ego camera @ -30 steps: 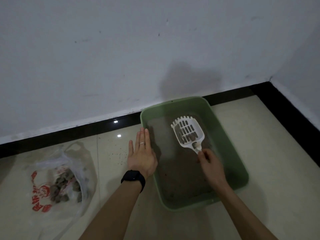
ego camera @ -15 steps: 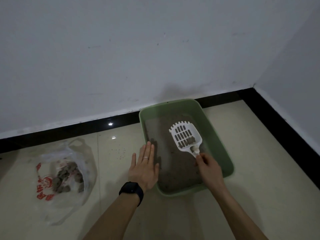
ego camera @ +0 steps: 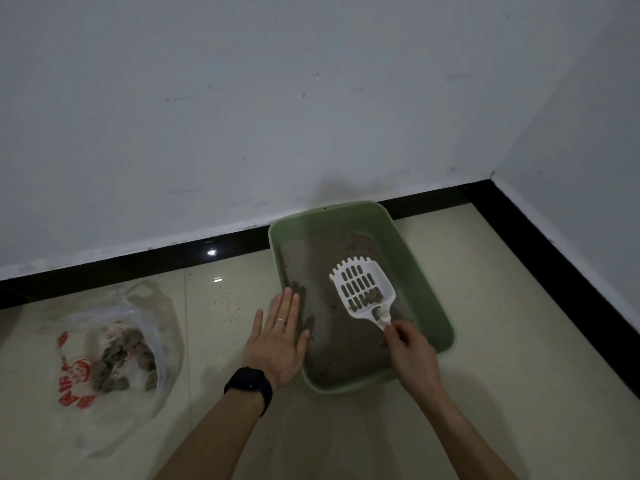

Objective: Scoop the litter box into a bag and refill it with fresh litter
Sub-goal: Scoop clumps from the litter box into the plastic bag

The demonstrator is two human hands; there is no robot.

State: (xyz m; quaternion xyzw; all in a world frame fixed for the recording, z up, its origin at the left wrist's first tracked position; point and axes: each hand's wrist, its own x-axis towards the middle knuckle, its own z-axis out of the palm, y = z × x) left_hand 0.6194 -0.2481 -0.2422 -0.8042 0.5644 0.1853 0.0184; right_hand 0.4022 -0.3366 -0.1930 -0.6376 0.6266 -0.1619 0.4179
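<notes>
A green litter box (ego camera: 412,258) with brown litter sits on the floor against the wall. My right hand (ego camera: 410,348) grips the handle of a white slotted scoop (ego camera: 362,289), held above the litter with a few dark clumps near its neck. My left hand (ego camera: 278,341) lies flat, fingers straight, against the box's left rim. A clear plastic bag (ego camera: 114,344) with red print lies open on the floor to the left, with several grey clumps inside.
White walls meet in a corner at the right, with a black skirting strip (ego camera: 561,268) along the floor edge. Loose litter grains (ego camera: 228,306) are scattered on the cream tiles between bag and box.
The view has pulled back and up, so box and hands appear lower in the frame. The scoop has lifted slightly with clumps in it; my left hand stays flat on the box rim.
</notes>
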